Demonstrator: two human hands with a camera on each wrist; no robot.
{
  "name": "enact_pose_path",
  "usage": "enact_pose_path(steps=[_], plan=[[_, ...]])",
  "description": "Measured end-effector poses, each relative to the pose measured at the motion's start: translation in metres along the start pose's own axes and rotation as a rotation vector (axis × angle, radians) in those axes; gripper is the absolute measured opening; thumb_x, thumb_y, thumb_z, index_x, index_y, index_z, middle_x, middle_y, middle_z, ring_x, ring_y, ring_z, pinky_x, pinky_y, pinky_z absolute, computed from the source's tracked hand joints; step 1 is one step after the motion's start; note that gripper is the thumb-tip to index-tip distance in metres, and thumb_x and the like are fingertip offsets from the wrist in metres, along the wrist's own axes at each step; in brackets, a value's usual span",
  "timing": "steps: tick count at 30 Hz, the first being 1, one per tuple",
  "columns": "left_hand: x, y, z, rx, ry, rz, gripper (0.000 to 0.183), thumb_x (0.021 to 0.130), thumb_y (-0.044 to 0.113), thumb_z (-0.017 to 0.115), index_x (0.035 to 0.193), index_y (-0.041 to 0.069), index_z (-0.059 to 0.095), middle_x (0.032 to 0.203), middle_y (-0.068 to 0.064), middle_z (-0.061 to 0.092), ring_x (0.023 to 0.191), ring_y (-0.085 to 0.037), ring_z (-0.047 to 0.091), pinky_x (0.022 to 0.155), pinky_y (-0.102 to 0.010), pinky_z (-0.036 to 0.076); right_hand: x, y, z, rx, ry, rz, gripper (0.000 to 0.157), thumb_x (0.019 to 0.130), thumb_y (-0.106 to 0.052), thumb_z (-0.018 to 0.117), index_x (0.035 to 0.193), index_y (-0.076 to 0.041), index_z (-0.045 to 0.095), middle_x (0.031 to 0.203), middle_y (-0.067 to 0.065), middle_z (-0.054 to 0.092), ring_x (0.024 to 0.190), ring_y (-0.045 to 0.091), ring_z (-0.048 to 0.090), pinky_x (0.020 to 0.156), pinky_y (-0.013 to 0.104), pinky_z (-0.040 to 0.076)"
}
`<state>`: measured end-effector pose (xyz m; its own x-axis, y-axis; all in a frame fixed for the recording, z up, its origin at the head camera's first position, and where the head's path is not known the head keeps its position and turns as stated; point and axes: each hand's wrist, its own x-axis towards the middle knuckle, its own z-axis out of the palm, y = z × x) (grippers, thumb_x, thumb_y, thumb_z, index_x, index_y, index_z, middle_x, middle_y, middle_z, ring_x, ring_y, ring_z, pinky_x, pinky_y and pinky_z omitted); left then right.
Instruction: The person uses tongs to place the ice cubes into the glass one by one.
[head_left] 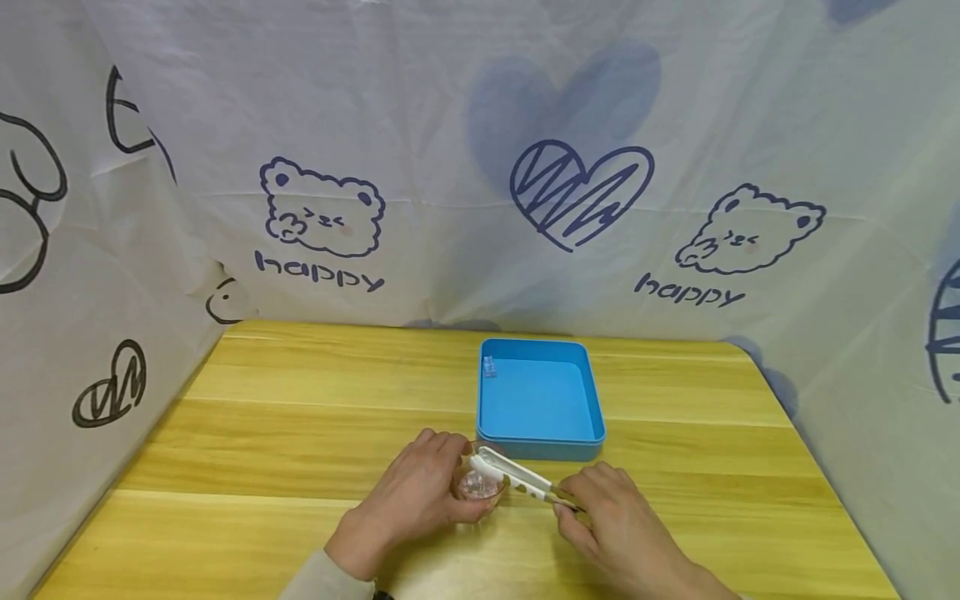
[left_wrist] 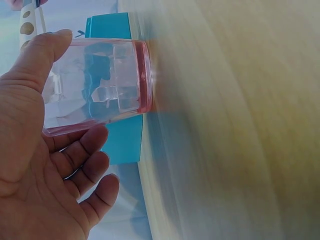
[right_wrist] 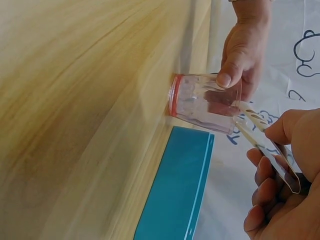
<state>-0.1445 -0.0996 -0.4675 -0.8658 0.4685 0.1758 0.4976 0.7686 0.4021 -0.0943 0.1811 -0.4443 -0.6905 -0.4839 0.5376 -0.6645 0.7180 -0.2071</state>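
A clear cup [left_wrist: 100, 85] with a pinkish base stands upright on the table, and clear block-like pieces [head_left: 478, 485] lie inside it. My left hand [head_left: 423, 483] grips the cup round its side, thumb near the rim. In my right hand [head_left: 626, 525] is a pair of white-tipped tongs [right_wrist: 270, 150], pinched between thumb and fingers. The tong tips [head_left: 487, 462] are at the cup's mouth; whether they grasp a piece cannot be made out. Just behind the cup sits a blue tray [head_left: 540, 450], with a small clear piece [head_left: 489, 367] in its far left corner.
The wooden table [head_left: 300, 417] reaches back to a white cloth [head_left: 435, 250] printed with bears and hearts. That cloth also hangs along the left and right sides.
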Motion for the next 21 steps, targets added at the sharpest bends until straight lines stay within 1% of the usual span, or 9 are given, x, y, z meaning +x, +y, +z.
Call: enact_pose_path(steps=[7,11,17,21], plan=[[0.001,0.000,0.000,0.006,-0.003,0.000,0.064,0.080,0.056,0.086,0.121,0.010,0.067,0.103,0.002,0.066,0.095,-0.014,0.052,0.084,-0.036,0.051,0.000,0.000,0.000,-0.007,0.000,0.008,0.014,0.085,-0.011,0.079,0.093,-0.019,0.071,0.087,-0.015,0.065,0.084,0.001,0.053,0.072,0.027,0.046],[0.001,0.001,-0.001,0.004,-0.008,-0.007,0.065,0.081,0.056,0.085,0.122,0.010,0.067,0.101,0.003,0.064,0.095,-0.013,0.051,0.084,-0.035,0.051,0.001,0.000,-0.002,-0.013,-0.009,0.032,0.014,0.086,-0.011,0.079,0.093,-0.020,0.071,0.088,-0.016,0.065,0.084,0.001,0.053,0.073,0.027,0.047],[0.001,0.000,0.000,0.000,-0.019,-0.025,0.067,0.080,0.057,0.085,0.123,0.009,0.067,0.100,0.003,0.064,0.095,-0.013,0.051,0.083,-0.035,0.050,0.008,0.005,-0.007,-0.018,-0.033,0.119,0.012,0.089,-0.013,0.079,0.094,-0.019,0.070,0.089,-0.014,0.066,0.084,0.000,0.054,0.075,0.030,0.051],[0.000,0.000,0.000,0.000,-0.017,-0.025,0.068,0.079,0.057,0.086,0.123,0.009,0.066,0.105,0.002,0.066,0.098,-0.014,0.053,0.087,-0.038,0.052,0.015,0.016,-0.011,0.025,-0.048,0.203,0.010,0.092,-0.012,0.077,0.094,-0.018,0.071,0.088,-0.011,0.067,0.082,0.003,0.056,0.071,0.029,0.051]])
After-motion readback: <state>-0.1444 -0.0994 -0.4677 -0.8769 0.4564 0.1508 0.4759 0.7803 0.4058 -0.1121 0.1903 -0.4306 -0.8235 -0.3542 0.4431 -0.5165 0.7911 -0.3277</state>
